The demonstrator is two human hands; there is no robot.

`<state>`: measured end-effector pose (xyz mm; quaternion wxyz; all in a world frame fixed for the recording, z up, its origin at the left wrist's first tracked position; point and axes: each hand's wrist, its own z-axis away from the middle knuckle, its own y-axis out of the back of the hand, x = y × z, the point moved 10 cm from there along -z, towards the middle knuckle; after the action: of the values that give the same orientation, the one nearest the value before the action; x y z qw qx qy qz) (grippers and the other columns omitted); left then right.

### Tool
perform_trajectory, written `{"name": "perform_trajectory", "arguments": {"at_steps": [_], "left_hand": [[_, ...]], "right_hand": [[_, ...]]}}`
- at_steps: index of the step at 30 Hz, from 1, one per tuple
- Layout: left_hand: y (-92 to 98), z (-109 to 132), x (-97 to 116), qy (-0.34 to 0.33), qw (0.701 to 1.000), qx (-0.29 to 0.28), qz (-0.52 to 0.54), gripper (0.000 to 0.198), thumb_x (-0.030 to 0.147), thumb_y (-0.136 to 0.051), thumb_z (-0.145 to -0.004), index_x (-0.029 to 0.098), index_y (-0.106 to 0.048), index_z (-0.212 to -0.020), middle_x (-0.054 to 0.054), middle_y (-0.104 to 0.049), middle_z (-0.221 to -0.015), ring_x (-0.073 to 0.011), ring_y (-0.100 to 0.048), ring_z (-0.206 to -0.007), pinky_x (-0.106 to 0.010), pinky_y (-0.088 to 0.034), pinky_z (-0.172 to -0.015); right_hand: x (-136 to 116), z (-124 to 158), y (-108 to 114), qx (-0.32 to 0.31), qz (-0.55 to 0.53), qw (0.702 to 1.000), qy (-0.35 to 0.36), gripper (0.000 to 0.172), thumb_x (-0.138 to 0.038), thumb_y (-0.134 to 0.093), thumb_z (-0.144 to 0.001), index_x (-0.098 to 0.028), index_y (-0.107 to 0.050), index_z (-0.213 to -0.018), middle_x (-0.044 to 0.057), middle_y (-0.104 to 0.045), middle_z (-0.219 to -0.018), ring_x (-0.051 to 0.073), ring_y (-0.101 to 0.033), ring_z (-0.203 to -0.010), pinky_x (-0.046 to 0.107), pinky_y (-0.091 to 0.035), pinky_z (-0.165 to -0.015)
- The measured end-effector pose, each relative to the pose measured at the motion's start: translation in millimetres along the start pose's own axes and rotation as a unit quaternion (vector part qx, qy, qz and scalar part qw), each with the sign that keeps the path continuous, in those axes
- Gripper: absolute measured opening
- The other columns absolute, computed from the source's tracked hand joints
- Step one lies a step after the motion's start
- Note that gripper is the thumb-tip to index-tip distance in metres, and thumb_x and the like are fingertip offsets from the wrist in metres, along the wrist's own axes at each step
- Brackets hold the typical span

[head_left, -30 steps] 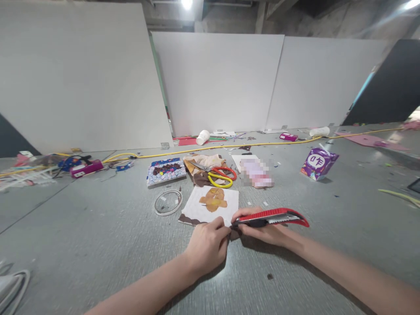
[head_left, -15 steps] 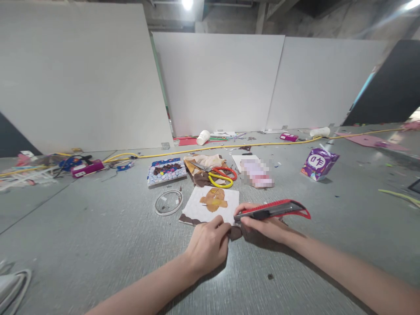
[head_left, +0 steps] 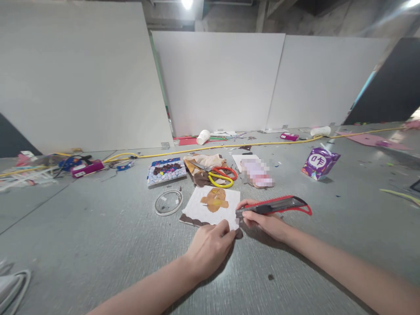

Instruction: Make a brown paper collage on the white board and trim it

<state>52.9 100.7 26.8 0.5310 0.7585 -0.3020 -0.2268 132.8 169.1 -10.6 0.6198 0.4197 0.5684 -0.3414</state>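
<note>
A white sheet [head_left: 193,206] lies on the grey floor, with a brown-orange cut shape [head_left: 215,200] on it and dark brown wavy pieces along its near edge. My left hand [head_left: 211,246] is closed at the sheet's near right corner, fingertips pressed on a brown piece [head_left: 239,234]; whether it grips the piece is hidden. My right hand [head_left: 262,221] is closed round a red and black utility knife [head_left: 274,205], whose front end is at the sheet's right edge. No blade can be made out.
Scissors [head_left: 220,180] with red and yellow handles lie on cloth [head_left: 210,161] beyond the sheet. Around them are a patterned box [head_left: 166,172], a white cable coil [head_left: 168,213], a blurred phone-like object [head_left: 257,173] and a purple packet [head_left: 318,164]. A yellow cable [head_left: 197,148] crosses behind.
My left hand has slid slightly right along the sheet's near edge. The knife and my right hand have shifted a little right and up. The sheet has moved slightly right.
</note>
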Motion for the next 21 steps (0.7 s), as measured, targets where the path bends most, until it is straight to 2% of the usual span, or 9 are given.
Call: {"name": "perform_trajectory", "arguments": {"at_steps": [9, 14, 18, 21], "left_hand": [[9.1, 1.4, 8.5, -0.042, 0.998, 0.036, -0.013, 0.020, 0.014, -0.039, -0.085, 0.019, -0.057, -0.091, -0.001, -0.057, -0.074, -0.0092, -0.050, -0.049, -0.020, -0.041, -0.046], [4.2, -0.1, 0.4, 0.007, 1.000, 0.015, -0.003, 0.017, 0.019, -0.043, -0.083, 0.018, -0.059, -0.078, -0.001, -0.056, -0.071, -0.0101, -0.051, -0.049, -0.020, -0.042, -0.047], [-1.0, -2.1, -8.7, 0.051, 0.997, -0.029, 0.048, 0.017, 0.019, -0.044, -0.083, 0.018, -0.061, -0.082, -0.001, -0.057, -0.073, -0.0120, -0.055, -0.056, -0.021, -0.043, -0.051], [-2.9, -2.7, -13.4, 0.071, 0.991, -0.047, 0.100, 0.018, 0.018, -0.044, -0.083, 0.018, -0.062, -0.084, -0.002, -0.058, -0.076, -0.0129, -0.057, -0.061, -0.022, -0.044, -0.054]], "right_hand": [[-3.4, 0.0, -2.8, -0.009, 0.014, 1.000, 0.014, 0.015, -0.023, -0.047, -0.076, -0.018, -0.055, -0.087, -0.005, -0.047, -0.053, 0.011, -0.043, -0.052, 0.023, -0.034, -0.053], [-8.9, 3.3, -4.0, -0.035, 0.082, 0.996, 0.013, 0.017, -0.026, -0.048, -0.077, -0.019, -0.057, -0.090, -0.004, -0.050, -0.056, 0.011, -0.047, -0.056, 0.023, -0.035, -0.056], [-16.7, 6.5, -11.8, -0.080, 0.157, 0.984, 0.036, 0.016, -0.025, -0.051, -0.076, -0.020, -0.061, -0.087, -0.002, -0.055, -0.064, 0.012, -0.050, -0.062, 0.023, -0.037, -0.059], [-19.1, 6.6, -12.8, -0.083, 0.170, 0.981, 0.051, 0.017, -0.024, -0.052, -0.074, -0.021, -0.063, -0.086, 0.000, -0.059, -0.071, 0.014, -0.052, -0.068, 0.025, -0.040, -0.063]]}}
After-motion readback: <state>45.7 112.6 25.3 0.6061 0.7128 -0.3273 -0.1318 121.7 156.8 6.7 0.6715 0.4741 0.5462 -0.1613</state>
